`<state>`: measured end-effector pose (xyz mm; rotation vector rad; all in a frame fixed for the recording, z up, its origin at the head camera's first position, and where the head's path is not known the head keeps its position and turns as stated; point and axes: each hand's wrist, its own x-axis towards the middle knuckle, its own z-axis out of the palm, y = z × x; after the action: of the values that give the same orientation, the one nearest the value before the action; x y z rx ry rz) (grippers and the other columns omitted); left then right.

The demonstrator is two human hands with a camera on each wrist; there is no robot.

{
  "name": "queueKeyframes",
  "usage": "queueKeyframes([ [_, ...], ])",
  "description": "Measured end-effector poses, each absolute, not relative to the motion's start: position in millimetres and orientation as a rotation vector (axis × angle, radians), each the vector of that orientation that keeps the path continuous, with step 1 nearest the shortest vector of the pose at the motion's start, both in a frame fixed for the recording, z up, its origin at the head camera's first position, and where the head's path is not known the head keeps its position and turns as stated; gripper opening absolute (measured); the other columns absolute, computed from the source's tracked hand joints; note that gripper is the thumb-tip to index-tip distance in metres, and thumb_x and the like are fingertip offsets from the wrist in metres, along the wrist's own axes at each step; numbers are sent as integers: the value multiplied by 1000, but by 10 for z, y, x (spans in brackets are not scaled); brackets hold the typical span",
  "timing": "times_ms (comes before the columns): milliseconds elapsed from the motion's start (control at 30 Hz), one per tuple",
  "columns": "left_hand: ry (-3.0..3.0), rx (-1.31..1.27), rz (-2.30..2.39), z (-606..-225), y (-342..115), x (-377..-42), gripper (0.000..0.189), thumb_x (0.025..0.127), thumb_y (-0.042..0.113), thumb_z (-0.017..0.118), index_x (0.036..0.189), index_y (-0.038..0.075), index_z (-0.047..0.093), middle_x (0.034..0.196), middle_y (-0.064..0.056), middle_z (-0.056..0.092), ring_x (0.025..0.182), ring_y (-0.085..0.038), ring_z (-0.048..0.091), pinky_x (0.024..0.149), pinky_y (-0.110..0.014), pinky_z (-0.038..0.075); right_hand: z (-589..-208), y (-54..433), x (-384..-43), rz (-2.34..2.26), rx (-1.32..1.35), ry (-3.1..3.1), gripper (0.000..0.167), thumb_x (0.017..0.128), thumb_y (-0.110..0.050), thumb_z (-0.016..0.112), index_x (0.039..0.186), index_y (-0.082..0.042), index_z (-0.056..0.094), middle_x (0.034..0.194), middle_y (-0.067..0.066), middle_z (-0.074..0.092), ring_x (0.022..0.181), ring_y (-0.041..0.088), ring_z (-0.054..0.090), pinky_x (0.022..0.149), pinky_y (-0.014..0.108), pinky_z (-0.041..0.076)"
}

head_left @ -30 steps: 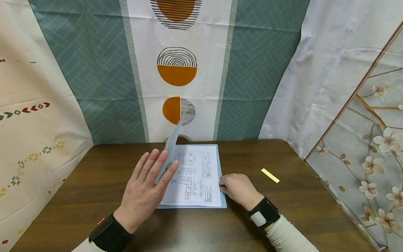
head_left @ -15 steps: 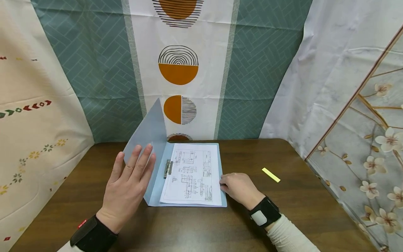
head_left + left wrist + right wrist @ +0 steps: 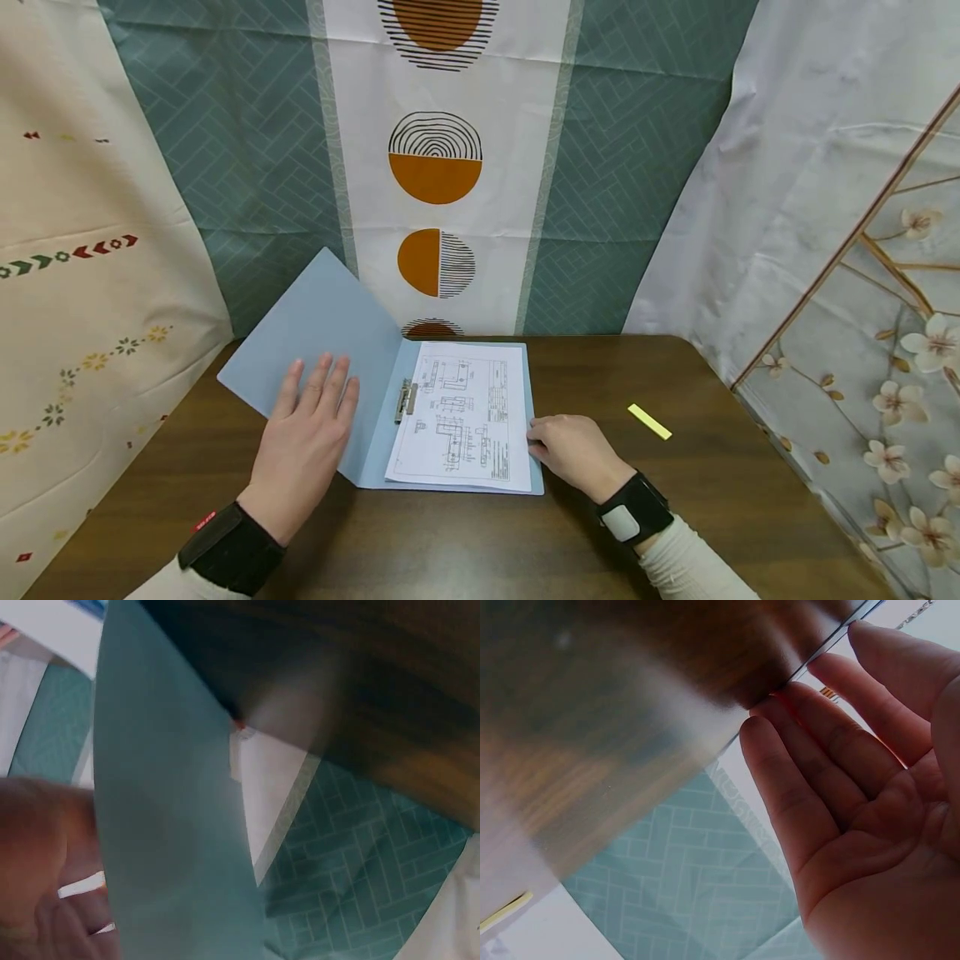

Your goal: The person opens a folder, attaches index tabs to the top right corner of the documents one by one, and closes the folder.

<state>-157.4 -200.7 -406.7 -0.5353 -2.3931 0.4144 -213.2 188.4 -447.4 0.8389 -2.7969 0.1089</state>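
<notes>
- We are looking at a light-blue folder [image 3: 375, 463] that is lying open on the brown table [image 3: 420, 550], between the person's two hands
- We are finding the hands well apart from each other: the left hand [image 3: 306, 454] is reaching over the inner face of the raised cover [image 3: 322, 304], while the right hand [image 3: 573, 450] is resting at the folder's right edge
- We are seeing the left hand's fingers lying straight and pointing away from the person; from the blurred left wrist view, we are not managing to tell how firmly they are touching the cover
- We are noticing that the cover is standing tilted up and out to the left, its far corner rising in front of the hanging cloth [image 3: 630, 167]
- We are seeing the right hand's fingers lying nearly straight in the right wrist view, their tips touching the folder's edge
- We are viewing white sheets [image 3: 480, 392] that are lying on the folder's flat half, the top one showing line drawings, and a metal clip [image 3: 406, 402] that is sitting at their left edge
- We are spotting a yellow strip [image 3: 650, 422] that is lying on the table, to the right of the folder and apart from the right hand
- We are seeing black wristbands [image 3: 636, 508] that are circling both wrists, and pale sleeves [image 3: 693, 557] that are covering the forearms
</notes>
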Motion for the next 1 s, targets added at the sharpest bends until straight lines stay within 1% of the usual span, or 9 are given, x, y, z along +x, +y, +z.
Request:
queueKeyframes([
  [67, -2460, -509, 458, -4120, -1980, -1591, 64, 87, 1, 88, 146, -6, 65, 161, -32, 51, 153, -49, 44, 128, -70, 21, -4481, 1883, -2132, 107, 840, -2799, 20, 94, -16, 91, 112, -10, 87, 118, 9, 82, 99, 22, 78, 90, 44, 64],
  [200, -2548, -482, 520, -4181, -1937, -1622, 55, 95, 18, 86, 143, -2, 68, 152, -32, 59, 144, -52, 51, 121, -76, 27, -4482, 1875, -2133, 94, 854, -2781, 13, 95, -17, 90, 107, -12, 87, 104, 4, 81, 80, 16, 69, 76, 35, 62],
  [300, -2561, -477, 514, -4188, -1920, -1659, 58, 95, 30, 89, 141, 1, 71, 145, -32, 64, 138, -53, 56, 117, -78, 31, -4480, 1867, -2139, 87, 853, -2761, 11, 96, -20, 89, 104, -12, 86, 92, 0, 77, 70, 12, 56, 67, 30, 53],
  [400, -2569, -470, 465, -4217, -1922, -1674, 56, 93, 35, 90, 138, 3, 74, 138, -30, 68, 132, -53, 59, 112, -79, 36, -4476, 1860, -2137, 94, 844, -2764, 13, 97, -24, 88, 102, -12, 85, 81, -4, 70, 67, 12, 53, 64, 29, 49],
  [500, -2596, -467, 410, -4272, -1933, -1663, 54, 92, 36, 90, 134, 6, 75, 130, -28, 71, 125, -52, 63, 105, -80, 43, -4470, 1851, -2133, 102, 838, -2781, 15, 98, -26, 87, 102, -12, 84, 77, -5, 64, 67, 12, 51, 63, 28, 47],
  [667, -2648, -485, 371, -4398, -1938, -1613, 48, 91, 38, 91, 126, 9, 76, 119, -26, 72, 109, -48, 67, 82, -71, 55, -4475, 1850, -2132, 107, 838, -2780, 15, 99, -25, 87, 103, -11, 85, 84, -3, 70, 69, 12, 54, 66, 30, 50],
  [833, -2720, -498, 325, -4464, -1946, -1549, 41, 92, 37, 90, 121, 10, 76, 109, -22, 71, 89, -38, 67, 64, -58, 61, -4482, 1862, -2129, 92, 826, -2785, 17, 99, -26, 86, 107, -11, 86, 99, 1, 80, 78, 13, 64, 77, 34, 60],
  [933, -2777, -512, 274, -4468, -1953, -1533, 40, 95, 37, 87, 122, 10, 76, 107, -21, 70, 82, -33, 66, 57, -50, 62, -4484, 1865, -2137, 98, 813, -2798, 17, 99, -27, 87, 108, -12, 86, 104, 1, 81, 82, 14, 66, 82, 36, 62],
  [1000, -2813, -528, 235, -4470, -1965, -1531, 39, 97, 36, 86, 124, 9, 76, 109, -21, 71, 83, -33, 67, 57, -48, 63, -4486, 1865, -2142, 104, 805, -2809, 16, 98, -27, 88, 108, -14, 86, 106, 0, 80, 85, 15, 68, 83, 37, 62],
])
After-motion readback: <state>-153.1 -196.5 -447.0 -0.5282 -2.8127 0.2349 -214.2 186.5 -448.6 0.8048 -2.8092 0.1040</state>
